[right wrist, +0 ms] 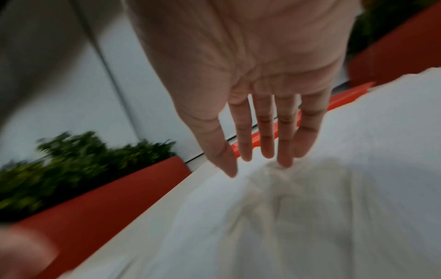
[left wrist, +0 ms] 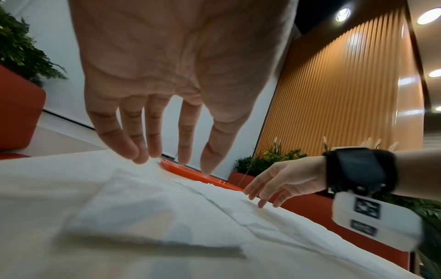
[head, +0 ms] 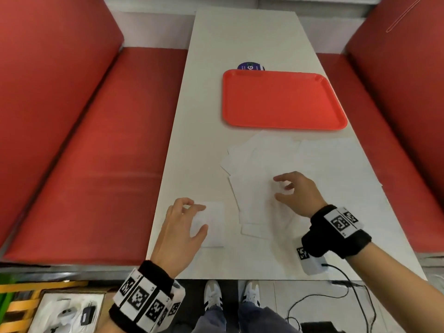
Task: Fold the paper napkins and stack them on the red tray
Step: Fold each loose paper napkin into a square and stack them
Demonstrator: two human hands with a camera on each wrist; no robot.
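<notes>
On the white desk (head: 211, 111): a booth setting, red benches (head: 101, 145) along both sides.
Red tray (head: 283, 99): lies flat on the far right part of the desk, nothing on it; a dark round sticker (head: 251, 66) peeks out at its far edge.
Napkin pile (head: 264, 162): loose white sheets overlapping one another, just on the near side of the tray.
Single napkin (head: 213, 224): flat near the desk's left edge, apart from the pile.
Left hand (head: 179, 227): over the single napkin, fingers (left wrist: 133, 149) spread and bent downward, tips at the paper; holds nothing.
Right hand (head: 296, 193): over the near part of the pile, fingers (right wrist: 285, 143) loosely spread, pointing down to the sheets; nothing pinched, though the wrist view is blurred.
Wrists: black bands with marker tags on both.
</notes>
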